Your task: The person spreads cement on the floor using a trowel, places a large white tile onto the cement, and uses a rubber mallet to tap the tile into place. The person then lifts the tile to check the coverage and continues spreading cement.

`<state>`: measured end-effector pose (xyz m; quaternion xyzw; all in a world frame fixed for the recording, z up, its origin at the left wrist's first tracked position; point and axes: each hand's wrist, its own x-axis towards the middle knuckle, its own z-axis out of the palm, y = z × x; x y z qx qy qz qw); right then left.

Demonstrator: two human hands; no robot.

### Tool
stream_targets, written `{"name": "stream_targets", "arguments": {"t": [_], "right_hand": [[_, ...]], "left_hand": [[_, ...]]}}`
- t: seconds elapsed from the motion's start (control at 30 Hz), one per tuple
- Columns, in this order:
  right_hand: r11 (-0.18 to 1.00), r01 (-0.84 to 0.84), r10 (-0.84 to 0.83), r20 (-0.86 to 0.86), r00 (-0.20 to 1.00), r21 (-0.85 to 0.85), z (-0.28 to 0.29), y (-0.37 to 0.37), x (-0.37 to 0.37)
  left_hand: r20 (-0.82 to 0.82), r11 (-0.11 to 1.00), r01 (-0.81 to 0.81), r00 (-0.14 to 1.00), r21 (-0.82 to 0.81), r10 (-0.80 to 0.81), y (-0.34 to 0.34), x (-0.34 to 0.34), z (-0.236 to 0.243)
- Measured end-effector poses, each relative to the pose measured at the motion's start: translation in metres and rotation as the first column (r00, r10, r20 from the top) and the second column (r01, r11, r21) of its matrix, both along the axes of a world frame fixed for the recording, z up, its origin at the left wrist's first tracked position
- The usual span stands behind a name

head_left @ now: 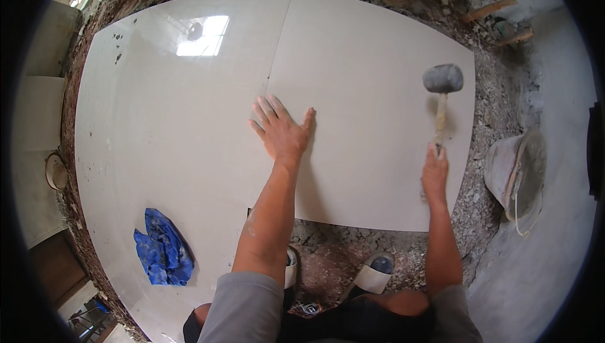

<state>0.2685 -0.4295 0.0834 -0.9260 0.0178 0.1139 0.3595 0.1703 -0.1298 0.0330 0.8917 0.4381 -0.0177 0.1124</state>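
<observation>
Two large cream floor tiles, a left one and a right one, lie side by side along a thin seam. My left hand rests with fingers spread at the seam, on the tiles. My right hand grips the pale handle of a rubber mallet, whose dark grey head is over the right tile, near its right edge. A crumpled blue cloth or bag lies on the left tile at lower left.
A white bucket stands by the wall at right. Rough rubble floor borders the tiles, near my sandalled feet. Wood pieces lie at back right, and a small round container sits at far left.
</observation>
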Motion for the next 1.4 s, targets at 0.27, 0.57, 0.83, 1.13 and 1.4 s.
{"name": "stream_targets", "arguments": {"t": [0.27, 0.57, 0.83, 1.13, 1.4], "right_hand": [[0.986, 0.059, -0.050, -0.064, 0.997, 0.156, 0.013, 0.024, -0.013], [0.868, 0.219, -0.236, -0.018, 0.972, 0.446, 0.065, -0.056, 0.054], [0.793, 0.493, -0.425, -0.254, 0.869, 0.358, 0.027, -0.131, 0.181], [0.807, 0.506, -0.452, -0.235, 0.861, 0.303, 0.030, -0.157, 0.194], [0.898, 0.407, -0.318, -0.394, 0.863, 0.168, 0.026, -0.154, 0.157]], "left_hand": [[0.021, 0.999, 0.030, 0.999, 0.016, -0.031, -0.002, -0.016, -0.010], [-0.035, 0.994, 0.089, 0.996, 0.060, -0.087, -0.009, -0.034, -0.010], [-0.046, 0.998, 0.057, 0.997, 0.034, -0.056, -0.010, -0.039, -0.008], [-0.089, 0.998, 0.046, 0.995, 0.053, -0.041, -0.015, -0.041, -0.006], [-0.056, 0.998, 0.041, 0.998, 0.056, -0.038, -0.020, -0.052, -0.008]]}}
